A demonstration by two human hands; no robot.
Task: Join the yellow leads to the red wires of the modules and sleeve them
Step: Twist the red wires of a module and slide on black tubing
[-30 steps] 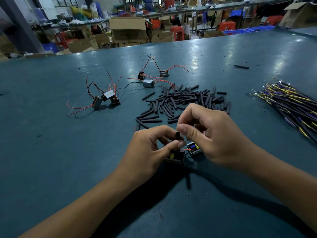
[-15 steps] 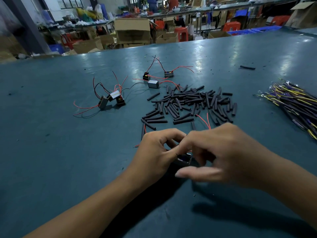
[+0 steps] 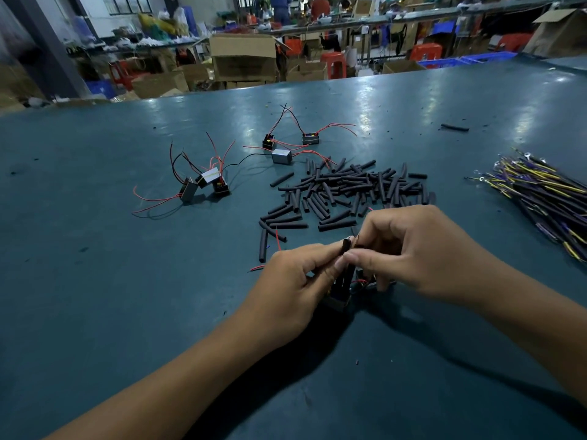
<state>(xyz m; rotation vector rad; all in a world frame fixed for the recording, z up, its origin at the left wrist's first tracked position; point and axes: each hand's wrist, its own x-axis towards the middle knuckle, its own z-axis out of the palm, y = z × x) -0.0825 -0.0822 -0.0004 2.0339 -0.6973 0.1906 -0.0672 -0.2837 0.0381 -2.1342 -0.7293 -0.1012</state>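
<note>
**The black tube is up between the fingertips again**

The big blue-green table (image 3: 95, 281) holds everything. At the right edge lies the bundle of yellow leads (image 3: 540, 192), well apart from the hands, and nobody is touching it. In the middle sits the pile of black sleeves (image 3: 349, 192). Farther back are two small groups of modules (image 3: 209, 182) with thin red and black wires sticking out.

Near the front, both hands meet over one module (image 3: 338, 300) that sits on the table under them. Half a second ago the hands were low and flat over it, and no tube showed. Now the left hand (image 3: 295, 287) has curled fingers and pinches a short black sleeve (image 3: 346, 247) so it stands up. The right hand (image 3: 419, 249) has lifted; its thumb and first finger pinch at the same sleeve, near its top. I cannot tell which fingers do most of the holding.

A bit of red wire (image 3: 360, 282) peeks out under the right hand, beside the module.

I think the person is pushing this sleeve onto a wire of the module. No yellow lead is in the hands, so the joining for this one looks not yet done. The wire end is hidden, so I cannot tell if it is inside the sleeve.
</note>
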